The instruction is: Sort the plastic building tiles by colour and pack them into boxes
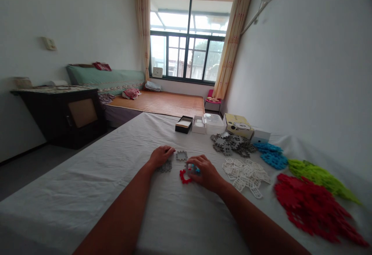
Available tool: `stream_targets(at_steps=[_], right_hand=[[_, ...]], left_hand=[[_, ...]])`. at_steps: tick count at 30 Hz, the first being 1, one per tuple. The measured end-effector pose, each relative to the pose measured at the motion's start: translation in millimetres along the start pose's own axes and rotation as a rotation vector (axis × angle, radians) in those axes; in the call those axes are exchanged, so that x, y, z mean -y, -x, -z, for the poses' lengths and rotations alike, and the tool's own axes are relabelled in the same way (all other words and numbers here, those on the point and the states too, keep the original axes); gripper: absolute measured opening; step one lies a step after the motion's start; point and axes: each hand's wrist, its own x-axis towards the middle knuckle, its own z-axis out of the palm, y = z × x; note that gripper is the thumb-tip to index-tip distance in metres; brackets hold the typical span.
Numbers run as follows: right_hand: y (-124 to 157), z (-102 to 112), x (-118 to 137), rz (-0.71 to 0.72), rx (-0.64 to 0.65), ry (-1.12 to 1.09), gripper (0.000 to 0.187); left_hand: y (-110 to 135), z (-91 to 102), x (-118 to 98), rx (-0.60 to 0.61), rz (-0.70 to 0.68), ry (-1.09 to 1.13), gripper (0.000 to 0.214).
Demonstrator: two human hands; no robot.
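Note:
My left hand (pixel 162 156) is closed, its fingers curled over a dark grey notched building piece (pixel 166 167) on the cloth; its palm covers part of that piece. Between the hands lies a lighter grey square building piece (pixel 181 155) with toothed edges and an open middle. My right hand (pixel 205 173) pinches a pale grey building piece (pixel 190 168) that stands upright between thumb and fingers. Below it is a red notched building piece (pixel 185 177), flat on the cloth. A bit of blue building piece (pixel 197 169) shows behind the right fingers, mostly hidden.
To the right lie piles of grey pieces (pixel 231 144), blue pieces (pixel 272 155), white pieces (pixel 245 173), green pieces (pixel 322 177) and red pieces (pixel 314 204). A black box (pixel 183 124), a clear plastic container (pixel 213 123) and a yellow box (pixel 238 125) stand along the far edge.

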Motion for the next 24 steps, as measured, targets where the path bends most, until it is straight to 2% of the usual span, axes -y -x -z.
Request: stream_targets(at_steps=[3, 6, 9, 11, 14, 17, 20, 22, 24], right_hand=[[-7, 12, -27, -0.088, -0.101, 0.090, 0.041], [-17, 40, -66, -0.246, -0.187, 0.241, 0.038], [-26, 70, -103, -0.407, -0.223, 0.400, 0.036], [-29, 80, -114, -0.470, -0.232, 0.469, 0.039], [-28, 69, -98, -0.396, -0.153, 0.395, 0.039], [-18, 37, -53, -0.104, 0.049, 0.143, 0.033], [-4, 10, -11, 0.120, 0.208, 0.028, 0.044], [3, 1, 3, 0.145, 0.246, 0.041, 0.046], [7, 0, 6, 0.125, 0.236, 0.051, 0.041]], left_hand=[[0, -0.1, 0, 0.002, 0.013, -0.006, 0.041], [0, 0.0, 0, 0.003, 0.001, -0.020, 0.041], [0, 0.9, 0, 0.002, -0.019, -0.030, 0.040], [0, 1.7, 0, 0.003, -0.023, -0.030, 0.040], [0, 2.3, -1, 0.002, -0.016, -0.029, 0.040], [0, 1.8, -1, -0.003, -0.026, -0.030, 0.040], [0, 0.8, -1, -0.008, -0.038, -0.025, 0.040], [0, 0.3, -1, -0.015, -0.029, -0.018, 0.041], [0, 0.1, -2, -0.014, -0.013, -0.011, 0.042]])
